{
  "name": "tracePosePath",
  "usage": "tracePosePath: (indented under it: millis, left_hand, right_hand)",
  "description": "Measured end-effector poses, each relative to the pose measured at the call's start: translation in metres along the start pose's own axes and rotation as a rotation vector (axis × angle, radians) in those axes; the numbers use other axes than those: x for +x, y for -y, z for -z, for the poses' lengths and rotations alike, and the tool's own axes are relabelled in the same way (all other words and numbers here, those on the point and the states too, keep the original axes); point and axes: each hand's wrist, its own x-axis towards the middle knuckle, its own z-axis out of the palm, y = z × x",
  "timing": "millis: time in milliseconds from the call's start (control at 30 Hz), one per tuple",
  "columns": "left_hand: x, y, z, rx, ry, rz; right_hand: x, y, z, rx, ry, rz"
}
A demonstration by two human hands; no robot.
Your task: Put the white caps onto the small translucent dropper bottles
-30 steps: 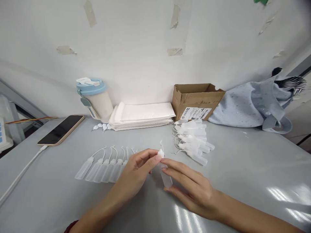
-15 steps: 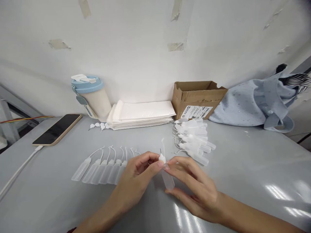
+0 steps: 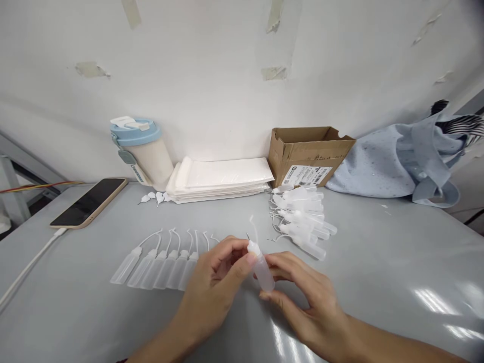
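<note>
A small translucent needle-tip squeeze bottle (image 3: 264,276) is held tilted above the grey table, its thin metal needle pointing up. From its white cap (image 3: 254,248) rises a slim strap. My left hand (image 3: 217,282) pinches the cap between thumb and fingers. Around the lower body, my right hand (image 3: 306,297) holds the bottle, thumb by its base and fingers along its right side and behind it. To the left, several similar bottles (image 3: 152,267) lie in a row with straps pointing away; my left hand covers part of that row. A heap of more bottles (image 3: 302,214) lies to the right.
At the back stand a cup with a blue lid (image 3: 145,151), a stack of white envelopes (image 3: 223,176), a cardboard box (image 3: 310,156) and a light blue bag (image 3: 389,161). Several white needle caps (image 3: 153,197) lie by the cup. A charging phone (image 3: 88,201) rests at the left.
My right hand's fingers have slid from the bottle's neck down to its body. The bottle leans a little more, its base shifted right. My left hand stays on the cap.
</note>
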Motion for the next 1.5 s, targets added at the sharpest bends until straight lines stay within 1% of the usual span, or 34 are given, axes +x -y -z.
tracePosePath:
  millis: [100,200,267,333,400,467,533,600,667,733,833,900,933,1067,1167,1267,1333,1400,1500]
  left_hand:
    - [0.000,0.001,-0.001,0.057,-0.014,-0.094]
    - [-0.001,0.004,0.000,0.117,-0.026,-0.167]
    - [-0.001,0.005,0.000,0.117,-0.009,-0.169]
    - [-0.001,0.006,0.000,0.082,0.027,-0.148]
    - [-0.001,0.005,0.001,0.040,0.064,-0.121]
    - [0.000,0.004,0.001,0.009,0.095,-0.105]
    - [0.000,0.003,0.002,-0.001,0.119,-0.109]
    - [0.000,0.000,0.004,0.024,0.133,-0.132]
    - [0.000,-0.003,0.005,0.075,0.150,-0.162]
    - [-0.001,-0.006,0.007,0.136,0.165,-0.184]
    - [-0.001,-0.006,0.008,0.215,0.146,-0.197]
    - [-0.001,-0.005,0.008,0.241,0.127,-0.168]
    - [-0.001,-0.005,0.008,0.244,0.128,-0.136]
    - [0.000,-0.007,0.013,0.172,0.155,0.020]
    - [0.001,-0.007,0.018,0.081,0.148,0.059]
    - [0.001,-0.005,0.022,0.004,0.135,0.061]
    - [0.001,-0.003,0.023,-0.002,0.115,0.061]
    - [0.000,-0.003,0.021,0.063,0.085,0.019]
    - [-0.001,-0.006,0.015,0.226,0.062,-0.097]
  right_hand:
    - [0.000,0.003,0.001,-0.022,0.022,-0.064]
    - [0.006,0.010,0.003,0.100,0.083,-0.205]
    - [0.010,0.013,0.006,0.288,0.151,-0.350]
    - [0.014,0.012,0.009,0.553,0.240,-0.513]
    - [0.015,0.008,0.010,0.820,0.323,-0.644]
    - [0.014,0.003,0.010,1.007,0.368,-0.735]
    - [0.013,-0.001,0.010,1.089,0.376,-0.777]
    - [0.012,-0.002,0.010,1.064,0.357,-0.773]
    - [0.013,0.001,0.010,0.957,0.330,-0.746]
    - [0.014,0.006,0.011,0.785,0.291,-0.714]
    - [0.015,0.012,0.011,0.431,0.227,-0.608]
    - [0.014,0.014,0.011,0.264,0.209,-0.533]
    - [0.014,0.014,0.011,0.227,0.210,-0.509]
    - [0.013,0.011,0.011,0.213,0.237,-0.503]
    - [0.013,0.010,0.012,0.238,0.246,-0.511]
    - [0.013,0.010,0.012,0.263,0.241,-0.531]
    - [0.013,0.011,0.011,0.257,0.235,-0.552]
    - [0.012,0.011,0.010,0.221,0.224,-0.554]
    - [0.010,0.011,0.009,0.148,0.197,-0.488]
